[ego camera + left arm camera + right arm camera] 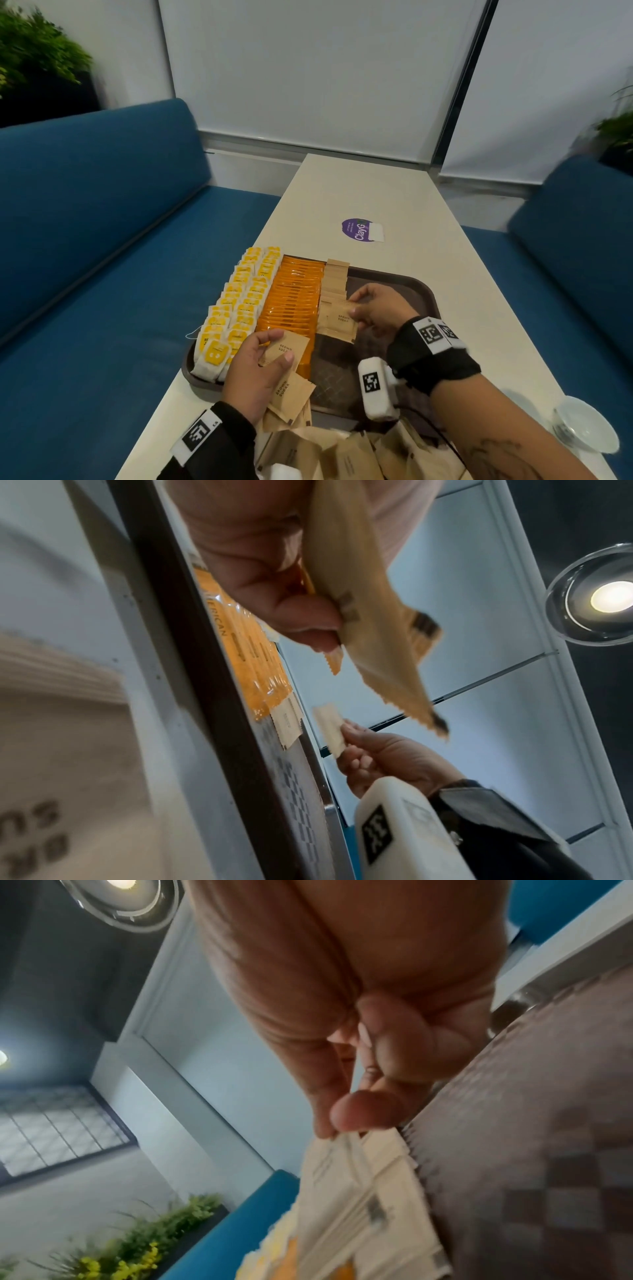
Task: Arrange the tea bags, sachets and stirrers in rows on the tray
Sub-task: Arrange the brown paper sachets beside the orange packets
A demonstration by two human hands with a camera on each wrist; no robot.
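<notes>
A dark brown tray (424, 291) lies on the table. On it stand two rows of yellow-tagged tea bags (236, 308), a row of orange sachets (294, 298) and a row of brown sugar sachets (334, 291). My right hand (371, 310) pinches a brown sugar sachet (337, 322) at the near end of that row; its fingertips (359, 1112) meet on the sachet's edge (346, 1150). My left hand (260, 363) grips a small bunch of brown sugar sachets (286, 349) over the tray's near left corner, also seen as sachets (373, 615) under my thumb.
A loose heap of brown sugar sachets (342, 452) lies at the table's near edge. A purple sticker (359, 230) is on the table beyond the tray. A glass bowl (585, 425) sits at the near right. Blue benches (102, 240) flank the table.
</notes>
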